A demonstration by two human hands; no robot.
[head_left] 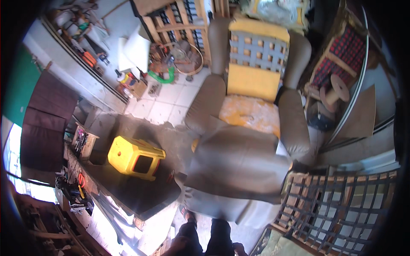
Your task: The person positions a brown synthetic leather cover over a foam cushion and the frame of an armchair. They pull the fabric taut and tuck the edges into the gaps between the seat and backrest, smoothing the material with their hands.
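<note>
At the lower edge, my left hand (pixel 178 244) hangs by my left thigh and my right hand (pixel 238 249) beside my right leg; both are small and dark, their fingers too indistinct to read. Ahead of my legs stands a brown armchair (pixel 237 158) with its footrest panel forward, yellow foam (pixel 253 83) and grey webbing exposed on the back, and worn foam (pixel 247 112) on the seat. Left of it, a yellow plastic stool (pixel 121 155) lies on its side on a dark-topped bench (pixel 153 202), near orange-handled scissors (pixel 81 180).
Wooden webbed frames stand at the back (pixel 173 27) and lower right (pixel 335 209). A basin of parts (pixel 190 57), green tube (pixel 167 76) and white sheets (pixel 132 53) sit behind on tiles. At right are a red-checked frame (pixel 341 49), wooden spool (pixel 335 91) and leaning board (pixel 361 109).
</note>
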